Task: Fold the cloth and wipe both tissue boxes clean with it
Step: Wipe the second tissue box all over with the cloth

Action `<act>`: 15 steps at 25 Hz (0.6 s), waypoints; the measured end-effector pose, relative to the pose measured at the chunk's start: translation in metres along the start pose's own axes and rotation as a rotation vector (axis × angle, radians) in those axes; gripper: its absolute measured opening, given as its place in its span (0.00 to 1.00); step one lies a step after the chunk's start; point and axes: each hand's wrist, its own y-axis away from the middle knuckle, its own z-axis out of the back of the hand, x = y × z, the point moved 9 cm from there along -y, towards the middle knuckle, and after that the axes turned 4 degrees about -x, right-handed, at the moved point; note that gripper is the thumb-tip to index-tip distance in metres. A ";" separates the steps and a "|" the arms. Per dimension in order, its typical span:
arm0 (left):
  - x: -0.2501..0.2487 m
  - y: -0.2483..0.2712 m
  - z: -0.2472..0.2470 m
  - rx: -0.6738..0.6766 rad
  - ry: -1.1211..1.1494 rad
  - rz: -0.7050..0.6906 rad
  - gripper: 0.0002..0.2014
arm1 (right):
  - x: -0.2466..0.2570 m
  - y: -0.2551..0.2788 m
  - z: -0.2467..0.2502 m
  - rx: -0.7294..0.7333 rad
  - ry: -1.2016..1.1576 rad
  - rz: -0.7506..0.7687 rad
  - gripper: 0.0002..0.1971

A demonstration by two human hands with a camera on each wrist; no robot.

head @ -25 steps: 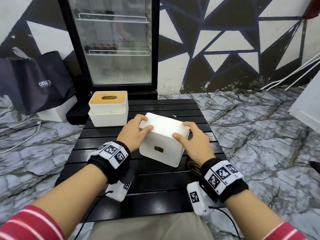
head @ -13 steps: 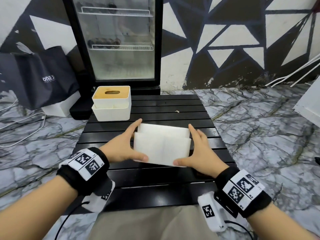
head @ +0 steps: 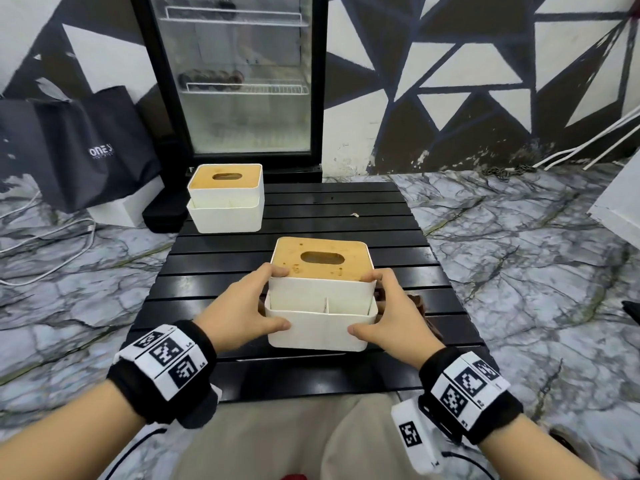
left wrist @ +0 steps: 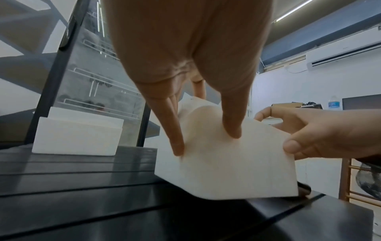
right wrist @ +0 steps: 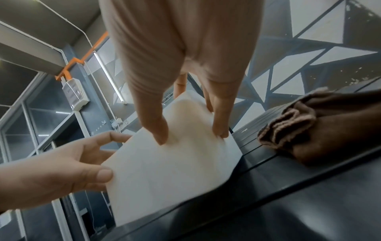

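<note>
The near tissue box (head: pixel 322 317), white with a wooden slotted lid, stands upright mid-table. My left hand (head: pixel 256 303) grips its left side, thumb on the front wall and fingers at the lid edge. My right hand (head: pixel 384 306) grips the right side the same way. In the left wrist view my left hand (left wrist: pixel 206 127) presses on the box (left wrist: pixel 226 166). A second tissue box (head: pixel 225 202) stands at the table's far left. The brown cloth (right wrist: pixel 319 127) lies bunched on the table right of the near box, mostly hidden behind my right hand in the head view.
The black slatted table (head: pixel 311 372) stands low on a marble floor. Behind it is a glass-door fridge (head: pixel 239 81). A dark bag (head: pixel 79 147) sits on the floor at the left. A small crumb (head: pixel 354 215) lies on the far slats.
The near box, held with its white underside up a second ago, has been turned over in both hands. It now stands upright with the wooden lid on top.
</note>
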 end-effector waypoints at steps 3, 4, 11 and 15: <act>0.011 0.003 -0.008 -0.017 0.029 0.003 0.29 | -0.008 0.000 -0.009 -0.011 0.073 0.015 0.28; 0.014 0.004 -0.011 -0.018 0.026 0.010 0.28 | -0.009 0.000 -0.011 -0.013 0.104 0.032 0.28; 0.020 0.000 -0.014 -0.017 0.008 0.021 0.31 | -0.010 -0.003 -0.011 0.050 0.164 0.023 0.26; 0.021 -0.006 -0.008 -0.086 0.055 0.054 0.35 | -0.022 -0.014 0.034 -0.146 0.072 -0.054 0.16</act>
